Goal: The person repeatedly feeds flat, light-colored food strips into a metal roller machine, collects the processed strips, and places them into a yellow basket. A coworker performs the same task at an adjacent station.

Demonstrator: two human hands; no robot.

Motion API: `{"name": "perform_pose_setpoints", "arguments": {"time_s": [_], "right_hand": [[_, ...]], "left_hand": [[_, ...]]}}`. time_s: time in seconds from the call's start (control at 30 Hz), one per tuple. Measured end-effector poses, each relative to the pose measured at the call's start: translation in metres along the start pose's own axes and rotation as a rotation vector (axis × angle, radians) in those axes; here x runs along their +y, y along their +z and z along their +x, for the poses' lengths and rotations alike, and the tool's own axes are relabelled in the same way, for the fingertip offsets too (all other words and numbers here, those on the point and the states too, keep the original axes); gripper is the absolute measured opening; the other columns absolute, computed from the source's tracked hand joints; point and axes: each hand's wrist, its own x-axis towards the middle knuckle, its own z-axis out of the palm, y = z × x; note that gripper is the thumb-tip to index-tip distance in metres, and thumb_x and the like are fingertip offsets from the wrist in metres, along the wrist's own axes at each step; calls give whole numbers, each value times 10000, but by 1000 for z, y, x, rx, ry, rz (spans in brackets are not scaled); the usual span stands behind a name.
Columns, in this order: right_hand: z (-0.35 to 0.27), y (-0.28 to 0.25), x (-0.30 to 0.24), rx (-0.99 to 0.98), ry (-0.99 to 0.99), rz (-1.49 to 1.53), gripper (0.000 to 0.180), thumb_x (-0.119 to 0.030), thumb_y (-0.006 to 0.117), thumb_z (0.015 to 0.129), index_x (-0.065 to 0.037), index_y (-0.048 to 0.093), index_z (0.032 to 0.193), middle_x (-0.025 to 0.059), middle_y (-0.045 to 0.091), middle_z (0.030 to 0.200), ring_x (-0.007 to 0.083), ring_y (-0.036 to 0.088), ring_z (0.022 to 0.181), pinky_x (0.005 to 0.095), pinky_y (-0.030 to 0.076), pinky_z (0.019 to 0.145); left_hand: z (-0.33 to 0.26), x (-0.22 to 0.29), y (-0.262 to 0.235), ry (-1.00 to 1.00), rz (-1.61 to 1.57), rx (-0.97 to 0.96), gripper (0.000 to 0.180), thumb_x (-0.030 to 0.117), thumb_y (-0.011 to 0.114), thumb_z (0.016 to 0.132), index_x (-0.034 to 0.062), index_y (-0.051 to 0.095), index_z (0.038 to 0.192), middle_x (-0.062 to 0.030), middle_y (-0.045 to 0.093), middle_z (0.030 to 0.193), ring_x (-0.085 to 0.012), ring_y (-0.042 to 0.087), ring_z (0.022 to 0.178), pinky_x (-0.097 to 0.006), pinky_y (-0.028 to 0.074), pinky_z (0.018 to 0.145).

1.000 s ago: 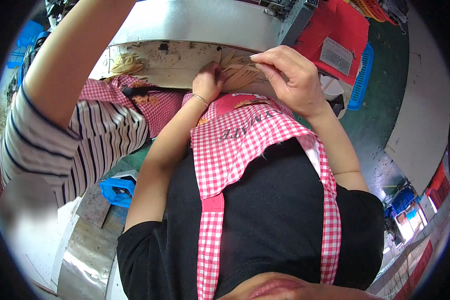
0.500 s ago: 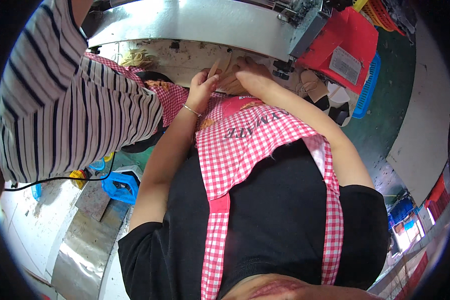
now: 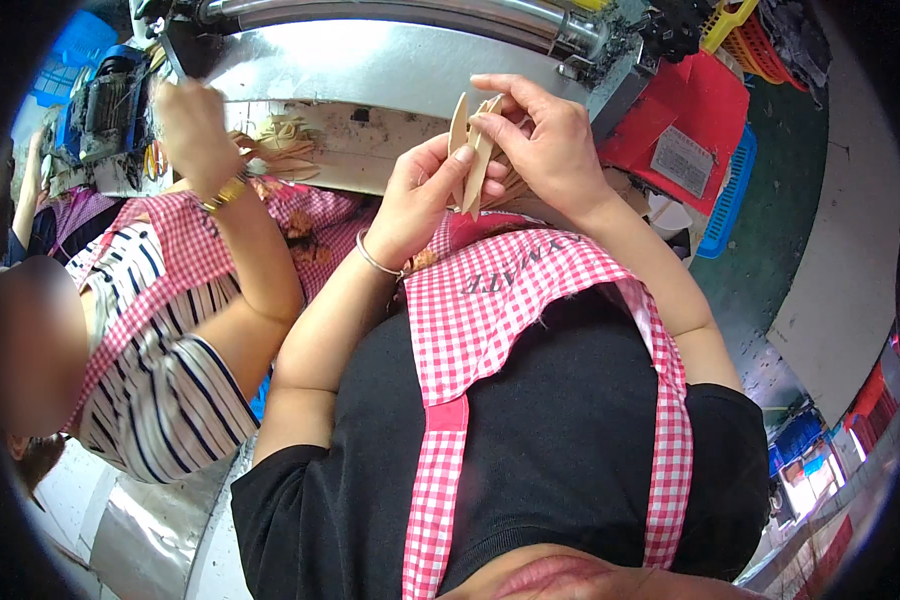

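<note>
My left hand [image 3: 420, 195] is closed on thin beige strips with pointed ends, the thumb pressing on them. One strip [image 3: 458, 122] stands up past its thumb, and another strip [image 3: 480, 172] slants between my two hands. My right hand [image 3: 555, 145] pinches the upper ends of the strips between thumb and fingers. Both hands are raised in front of the metal machine, above the lap of my red checked apron [image 3: 490, 320]. Their material cannot be told for sure, and the fingers partly hide how many there are.
A long metal machine [image 3: 370, 75] spans the far side. More beige strips [image 3: 288, 140] lie at its left. A co-worker's hand [image 3: 198, 145] is raised close on the left. At the right are a red bin [image 3: 685, 125], a blue basket [image 3: 727, 215] and an orange basket [image 3: 755, 45].
Both my hands have come up from the worktop with the strips, the right one now with its fingers around their tops. The co-worker on the left has leaned back and raised a hand.
</note>
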Motion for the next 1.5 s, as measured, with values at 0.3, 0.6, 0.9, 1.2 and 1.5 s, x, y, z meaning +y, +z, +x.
{"name": "perform_pose_setpoints", "arguments": {"time_s": [0.3, 0.6, 0.9, 1.2, 1.5], "right_hand": [[23, -12, 5, -146, 39, -30, 423, -84, 713, 854, -63, 646, 1271, 83, 713, 837, 112, 672, 751, 274, 544, 725], [39, -10, 10, -203, 67, -15, 314, -127, 706, 881, -42, 694, 1183, 40, 680, 788, 77, 629, 717, 258, 521, 682], [41, -6, 16, -256, 25, 93, 191, -127, 692, 898, -14, 711, 1051, 34, 686, 807, 72, 612, 711, 253, 518, 674], [47, -1, 23, -200, -100, 168, 153, -133, 687, 887, -30, 724, 995, 40, 688, 839, 77, 627, 776, 257, 518, 720], [142, -12, 15, 184, -679, -536, 178, 60, 524, 840, 41, 665, 948, 210, 664, 885, 351, 645, 822, 434, 550, 803]], "left_hand": [[11, 19, 4, 135, 315, 115, 263, 156, 454, 1056, -44, 576, 1175, -98, 685, 988, -160, 702, 880, -299, 605, 784], [21, 21, -4, 139, 604, 265, 208, 154, 511, 1001, -7, 613, 1083, -63, 690, 780, -111, 687, 744, -278, 547, 622], [21, 38, 0, -109, 61, -19, 312, 208, 472, 1054, -39, 588, 1204, -120, 684, 981, -167, 696, 855, -320, 579, 775], [21, 38, -16, -258, -160, -101, 377, 257, 444, 1063, -52, 545, 1256, -162, 690, 1014, -223, 719, 872, -361, 605, 820], [66, 52, -29, -303, -290, 80, 326, 208, 433, 1058, -65, 546, 1196, -135, 691, 984, -199, 715, 855, -326, 630, 749]]}}
